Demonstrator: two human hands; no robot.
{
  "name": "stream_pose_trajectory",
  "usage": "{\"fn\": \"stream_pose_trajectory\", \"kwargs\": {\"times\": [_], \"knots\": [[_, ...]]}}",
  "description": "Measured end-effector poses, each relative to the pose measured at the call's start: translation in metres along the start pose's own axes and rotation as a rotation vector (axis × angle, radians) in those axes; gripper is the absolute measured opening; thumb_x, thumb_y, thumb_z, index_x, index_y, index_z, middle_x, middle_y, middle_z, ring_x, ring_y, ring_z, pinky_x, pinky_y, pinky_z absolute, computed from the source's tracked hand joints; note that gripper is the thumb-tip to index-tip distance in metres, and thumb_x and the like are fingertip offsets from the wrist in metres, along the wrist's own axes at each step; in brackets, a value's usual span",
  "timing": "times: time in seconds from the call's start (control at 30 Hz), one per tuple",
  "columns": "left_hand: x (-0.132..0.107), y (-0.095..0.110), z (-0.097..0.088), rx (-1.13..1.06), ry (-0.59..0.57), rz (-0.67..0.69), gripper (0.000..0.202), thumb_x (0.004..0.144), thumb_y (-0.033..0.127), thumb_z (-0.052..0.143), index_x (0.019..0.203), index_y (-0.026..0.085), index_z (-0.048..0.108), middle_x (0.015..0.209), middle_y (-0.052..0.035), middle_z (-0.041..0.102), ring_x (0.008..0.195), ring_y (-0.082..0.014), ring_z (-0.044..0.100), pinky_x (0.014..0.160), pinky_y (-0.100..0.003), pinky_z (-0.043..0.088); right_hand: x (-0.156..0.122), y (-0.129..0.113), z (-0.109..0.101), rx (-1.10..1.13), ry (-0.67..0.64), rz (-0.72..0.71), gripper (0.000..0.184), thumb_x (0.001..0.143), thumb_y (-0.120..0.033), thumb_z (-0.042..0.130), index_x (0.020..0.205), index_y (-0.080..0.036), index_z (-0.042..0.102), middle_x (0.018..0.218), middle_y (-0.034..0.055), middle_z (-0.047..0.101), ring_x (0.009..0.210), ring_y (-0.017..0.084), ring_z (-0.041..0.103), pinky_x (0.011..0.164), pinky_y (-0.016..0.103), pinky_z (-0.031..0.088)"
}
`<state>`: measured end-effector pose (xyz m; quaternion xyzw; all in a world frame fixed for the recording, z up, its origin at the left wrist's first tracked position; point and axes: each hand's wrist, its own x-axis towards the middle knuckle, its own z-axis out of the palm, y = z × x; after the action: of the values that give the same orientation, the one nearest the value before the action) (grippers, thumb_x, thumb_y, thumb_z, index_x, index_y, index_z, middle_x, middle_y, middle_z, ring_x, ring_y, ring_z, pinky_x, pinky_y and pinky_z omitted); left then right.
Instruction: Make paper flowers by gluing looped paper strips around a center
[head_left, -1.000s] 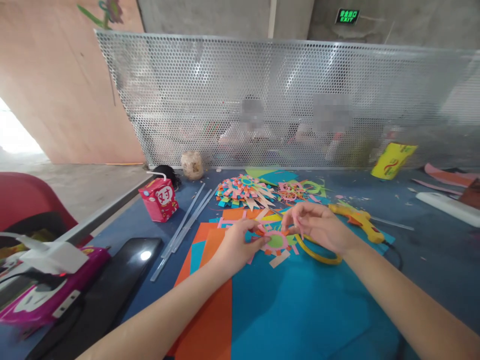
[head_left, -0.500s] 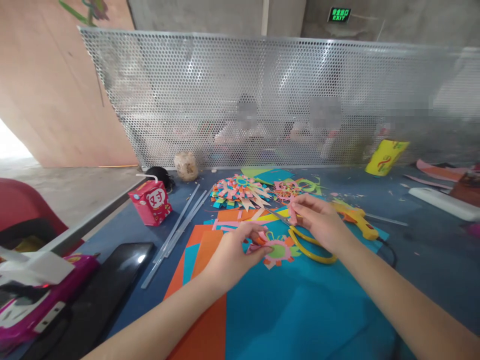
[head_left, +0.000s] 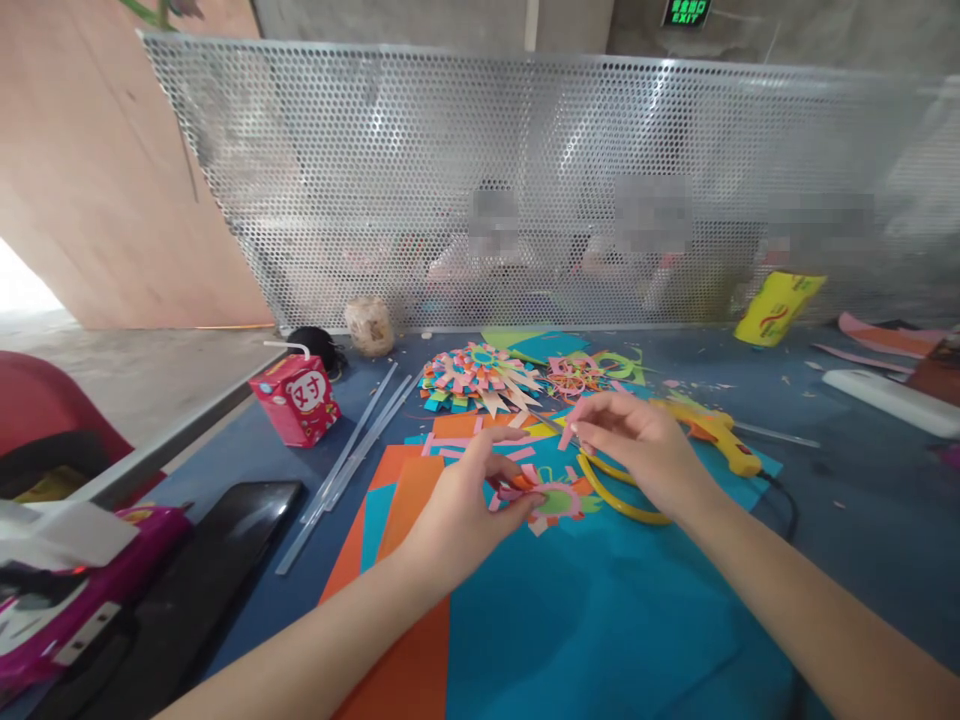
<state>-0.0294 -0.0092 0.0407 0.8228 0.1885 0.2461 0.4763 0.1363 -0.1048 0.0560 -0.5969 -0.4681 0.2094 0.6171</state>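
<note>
My left hand (head_left: 480, 505) pinches the left edge of a small paper flower (head_left: 557, 503), which has a green centre with pink, orange and green tabs around it. Between the thumb and fingers of my right hand (head_left: 630, 440) is a small pink paper strip (head_left: 567, 432), up and right of the flower. Scissors with yellow handles (head_left: 622, 500) lie under my right hand, blades pointing left. Below both hands spreads a blue paper sheet (head_left: 585, 610), beside orange paper (head_left: 412, 510). Finished-looking layered paper rosettes (head_left: 480, 375) are piled farther back.
A yellow glue gun (head_left: 720, 432) lies right of my right hand, its cord trailing. Clear glue sticks (head_left: 349, 455), a red drink carton (head_left: 300, 400) and a black phone (head_left: 232, 540) are on the left. A perforated metal screen (head_left: 420, 180) closes the back; people sit behind it.
My right hand has shifted slightly left, and the pink strip in its fingers now hangs down at a slant. My left hand still holds the flower. The camera view has tipped slightly down.
</note>
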Motion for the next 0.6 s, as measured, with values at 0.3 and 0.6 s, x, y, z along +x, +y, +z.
{"fn": "stream_pose_trajectory", "kwargs": {"times": [0.3, 0.6], "knots": [[-0.001, -0.0028, 0.0003, -0.032, -0.025, 0.022, 0.041, 0.073, 0.023, 0.06, 0.109, 0.023, 0.041, 0.074, 0.0035, 0.06, 0.067, -0.0123, 0.062, 0.067, -0.026, 0.047, -0.0051, -0.0056, 0.008, -0.062, -0.063, -0.004, 0.004, 0.07, -0.024, 0.063, 0.071, -0.021, 0.06, 0.072, -0.0012, 0.063, 0.065, 0.009, 0.057, 0.061, 0.021, 0.048], [-0.0005, 0.0008, 0.0015, -0.079, -0.025, 0.003, 0.04, 0.073, 0.019, 0.06, 0.108, 0.022, 0.04, 0.07, 0.0049, 0.059, 0.064, -0.0113, 0.061, 0.062, -0.023, 0.046, -0.0053, -0.0014, 0.0055, -0.132, -0.149, 0.01, 0.004, 0.072, -0.026, 0.061, 0.074, -0.023, 0.062, 0.076, -0.0012, 0.063, 0.073, 0.011, 0.058, 0.061, 0.021, 0.046]]}}
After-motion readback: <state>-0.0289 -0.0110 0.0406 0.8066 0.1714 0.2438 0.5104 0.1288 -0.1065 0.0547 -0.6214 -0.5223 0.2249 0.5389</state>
